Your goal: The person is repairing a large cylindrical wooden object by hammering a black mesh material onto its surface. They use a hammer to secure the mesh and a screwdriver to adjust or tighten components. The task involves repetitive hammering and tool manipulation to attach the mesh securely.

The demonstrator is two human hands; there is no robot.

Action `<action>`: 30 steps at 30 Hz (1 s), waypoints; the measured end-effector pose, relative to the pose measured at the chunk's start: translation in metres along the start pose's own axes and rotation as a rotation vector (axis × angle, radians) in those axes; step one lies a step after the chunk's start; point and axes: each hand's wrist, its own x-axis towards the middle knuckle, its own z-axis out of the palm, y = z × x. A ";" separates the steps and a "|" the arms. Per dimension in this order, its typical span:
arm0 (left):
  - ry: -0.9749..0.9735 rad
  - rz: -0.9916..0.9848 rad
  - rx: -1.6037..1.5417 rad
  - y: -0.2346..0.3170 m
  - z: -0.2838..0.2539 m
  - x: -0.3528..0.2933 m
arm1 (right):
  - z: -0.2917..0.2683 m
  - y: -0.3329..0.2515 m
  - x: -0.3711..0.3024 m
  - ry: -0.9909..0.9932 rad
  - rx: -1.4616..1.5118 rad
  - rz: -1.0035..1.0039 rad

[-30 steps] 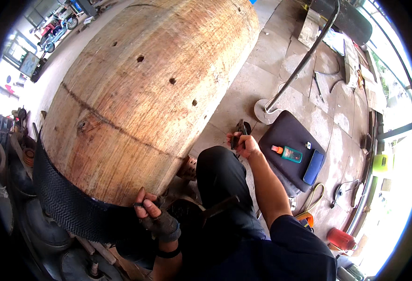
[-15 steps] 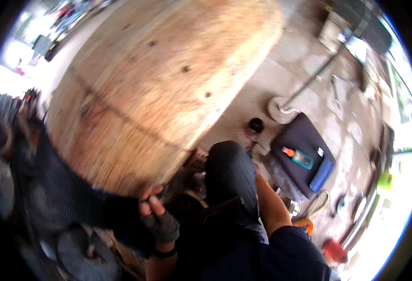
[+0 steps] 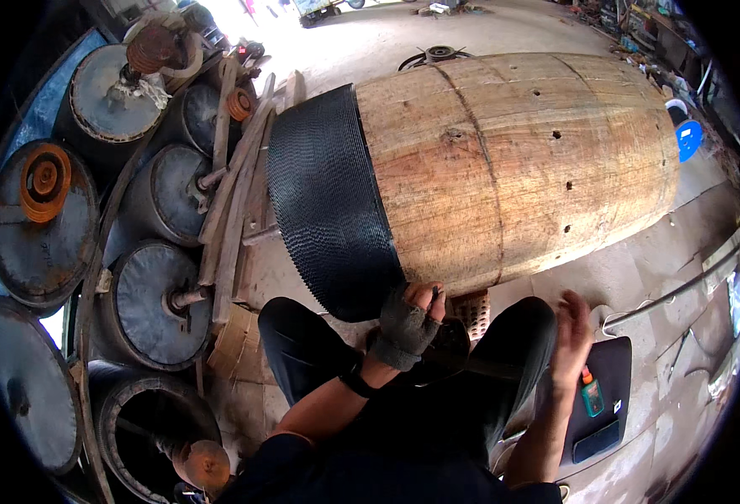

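Observation:
A large wooden drum [image 3: 529, 160] lies on its side across the view, with small dark holes and a dark line around it. A black, finely ridged band [image 3: 328, 202] wraps its left end. My left hand [image 3: 412, 323], in a grey fingerless glove, is closed at the band's near lower edge, against the wood. Its fingers curl together, and what they hold, if anything, is too small to name. Beside my right knee is my right hand [image 3: 571, 340], bare, with fingers stretched up and nothing seen in it.
Several black cylinders with metal end discs [image 3: 160, 294] stack at the left, with wooden planks [image 3: 239, 193] leaning beside them. A perforated brick [image 3: 473, 312] sits under the drum. At right, a dark pad [image 3: 609, 361] bears a green bottle [image 3: 592, 395] and a dark flat case [image 3: 596, 442].
The view has swung, so the drum now lies more level and the cylinder stack shows. My right hand has come into sight beside the knee. My left hand stays at the band's edge.

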 end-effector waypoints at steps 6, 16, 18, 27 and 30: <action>0.002 0.005 0.079 -0.013 -0.012 0.010 | 0.114 -0.066 -0.035 -0.489 -0.343 -0.372; -0.188 -0.110 -0.031 -0.018 -0.043 0.012 | 0.175 -0.034 -0.048 -0.430 -0.432 -0.420; -0.359 -0.150 -0.025 -0.015 -0.062 -0.003 | 0.180 -0.041 -0.051 -0.354 -0.442 -0.415; -0.711 -0.127 0.011 -0.035 -0.086 -0.078 | 0.203 -0.046 -0.057 -0.154 -0.406 -0.457; -0.706 -0.192 -0.032 -0.034 -0.085 -0.070 | 0.200 -0.046 -0.054 -0.182 -0.469 -0.582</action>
